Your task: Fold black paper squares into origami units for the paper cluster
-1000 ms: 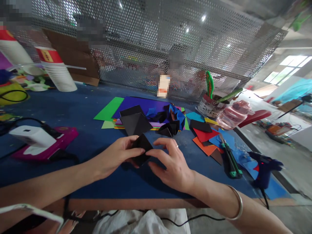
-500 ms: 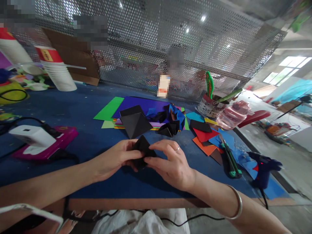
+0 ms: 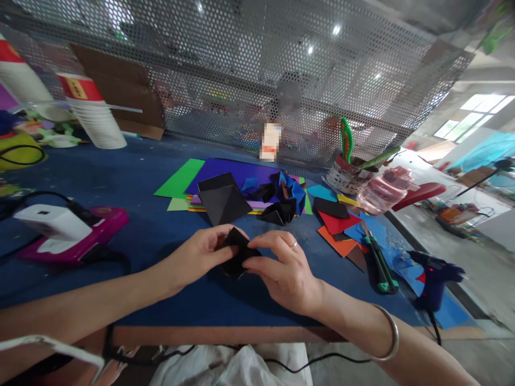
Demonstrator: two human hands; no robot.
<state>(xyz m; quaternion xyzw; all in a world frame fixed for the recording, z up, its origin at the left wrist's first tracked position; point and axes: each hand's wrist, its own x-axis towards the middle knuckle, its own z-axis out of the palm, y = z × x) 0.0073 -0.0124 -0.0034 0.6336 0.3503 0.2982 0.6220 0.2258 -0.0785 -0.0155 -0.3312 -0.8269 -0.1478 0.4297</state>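
Observation:
A small folded black paper [image 3: 237,256] is held between both hands above the blue table, near its front edge. My left hand [image 3: 203,254] grips its left side, thumb on top and some fingers hidden behind. At its right side, my right hand [image 3: 284,265] pinches the edge with thumb and index finger. Just beyond lie black folded squares [image 3: 223,201], resting partly on a stack of coloured sheets. Black and blue folded paper pieces [image 3: 292,193] sit on the same stack, to the right of the squares.
Coloured paper pieces [image 3: 340,222], a green cutter [image 3: 380,262] and a glue gun [image 3: 436,273] lie at the right. Behind them stand a pot [image 3: 348,174] and a clear bottle [image 3: 384,190]. A magenta power strip [image 3: 108,222] and paper cups [image 3: 96,118] are at the left.
The black paper has tilted and dropped slightly between my hands. My left fingers have shifted round it, with fewer showing below. My right hand keeps its pinch, almost in place.

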